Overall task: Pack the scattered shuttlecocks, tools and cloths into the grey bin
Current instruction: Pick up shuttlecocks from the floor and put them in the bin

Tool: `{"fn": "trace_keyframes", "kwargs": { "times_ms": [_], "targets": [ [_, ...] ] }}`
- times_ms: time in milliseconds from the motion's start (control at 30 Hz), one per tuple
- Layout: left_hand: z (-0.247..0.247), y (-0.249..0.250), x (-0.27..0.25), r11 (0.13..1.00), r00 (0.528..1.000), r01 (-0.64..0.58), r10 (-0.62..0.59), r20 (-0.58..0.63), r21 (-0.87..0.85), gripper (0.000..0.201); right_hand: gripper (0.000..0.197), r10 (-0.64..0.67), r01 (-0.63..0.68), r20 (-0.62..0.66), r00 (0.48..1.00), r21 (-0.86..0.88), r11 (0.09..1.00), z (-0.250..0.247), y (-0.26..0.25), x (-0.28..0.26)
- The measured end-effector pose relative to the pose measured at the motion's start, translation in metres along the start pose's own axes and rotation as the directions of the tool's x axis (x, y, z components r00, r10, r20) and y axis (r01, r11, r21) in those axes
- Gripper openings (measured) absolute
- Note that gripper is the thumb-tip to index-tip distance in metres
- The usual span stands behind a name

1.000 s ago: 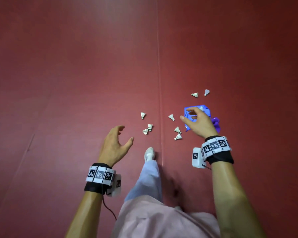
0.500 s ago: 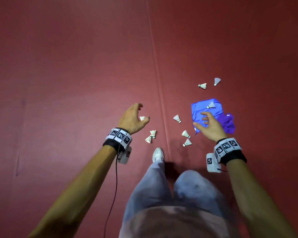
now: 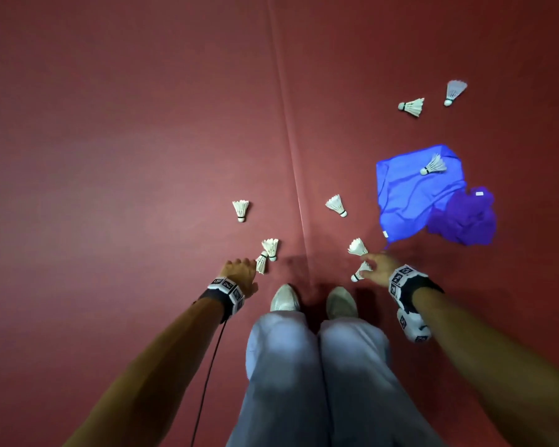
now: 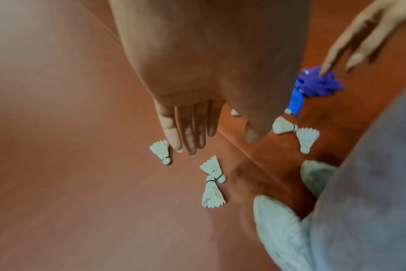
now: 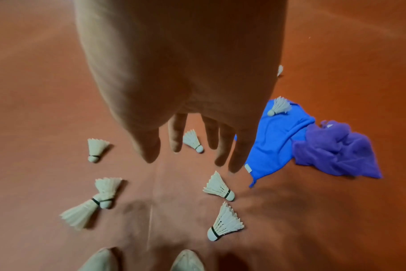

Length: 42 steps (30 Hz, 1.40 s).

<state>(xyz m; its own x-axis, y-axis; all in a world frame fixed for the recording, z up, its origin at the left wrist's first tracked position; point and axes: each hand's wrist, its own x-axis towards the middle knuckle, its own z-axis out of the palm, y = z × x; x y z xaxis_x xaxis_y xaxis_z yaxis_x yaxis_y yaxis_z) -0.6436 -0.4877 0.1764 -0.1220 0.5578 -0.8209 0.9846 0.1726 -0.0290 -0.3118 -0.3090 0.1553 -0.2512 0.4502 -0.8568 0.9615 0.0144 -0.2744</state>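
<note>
You are crouched over a red floor [image 3: 142, 156] with a seam [image 3: 291, 150] running away from your white shoes [image 3: 284, 298], and the seam serves as the dividing line for everything here. On its left side lies a lone shuttlecock [image 3: 241, 210], and nearer your shoes a crossed pair of shuttlecocks [image 3: 268, 253] whose cork ends touch. Your left hand [image 3: 238, 272] hangs just beside that pair, fingers straight and together, holding nothing; in the left wrist view its fingertips [image 4: 188, 143] point down above the floor, near the lone shuttlecock. On the right side of the seam lie three more: one shuttlecock close to the seam [image 3: 336, 205], and two nearer shuttlecocks [image 3: 358, 247] by your right hand [image 3: 381, 264]. That hand is spread with relaxed fingers and grips nothing; whether it touches the nearest one you cannot tell. Farther right of the seam a blue cloth [image 3: 410, 195] lies flat with a shuttlecock on top [image 3: 434, 165], and a crumpled purple cloth [image 3: 465, 217] touches the blue cloth's right edge. Beyond the cloths, two far shuttlecocks [image 3: 412, 106] lie apart on the floor. Your grey trouser legs [image 3: 304, 366] cover the floor nearest you.
</note>
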Motion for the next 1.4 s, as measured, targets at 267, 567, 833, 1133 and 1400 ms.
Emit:
{"fn": "trace_keyframes", "kwargs": {
  "times_ms": [267,567,833,1133,1400],
  "targets": [
    [0.098,0.006,0.142,0.996,1.0,-0.019,0.019,0.002,-0.088,0.043,0.031,0.004,0.004,0.041,0.999,-0.189,0.982,0.074,0.075,0.168],
    [0.129,0.005,0.18,0.928,0.983,0.102,-0.04,0.177,-0.358,0.037,0.051,-0.021,0.012,-0.028,0.999,-0.287,0.958,0.084,0.071,0.2],
    [0.044,-0.001,0.065,0.95,0.993,0.117,-0.107,0.049,-0.29,0.035,0.034,-0.089,0.08,-0.18,0.98,-0.055,0.995,0.034,0.025,0.072],
    [-0.185,0.02,-0.144,0.835,0.969,-0.063,-0.079,-0.232,-0.547,0.076,0.057,-0.115,0.415,-0.483,0.868,0.579,0.702,-0.13,-0.083,-0.169],
    [-0.377,0.071,-0.319,0.642,0.864,-0.259,-0.179,-0.47,-0.721,0.054,0.073,-0.109,0.68,-0.736,0.668,0.544,0.492,-0.258,-0.163,-0.395]
  ]
}}
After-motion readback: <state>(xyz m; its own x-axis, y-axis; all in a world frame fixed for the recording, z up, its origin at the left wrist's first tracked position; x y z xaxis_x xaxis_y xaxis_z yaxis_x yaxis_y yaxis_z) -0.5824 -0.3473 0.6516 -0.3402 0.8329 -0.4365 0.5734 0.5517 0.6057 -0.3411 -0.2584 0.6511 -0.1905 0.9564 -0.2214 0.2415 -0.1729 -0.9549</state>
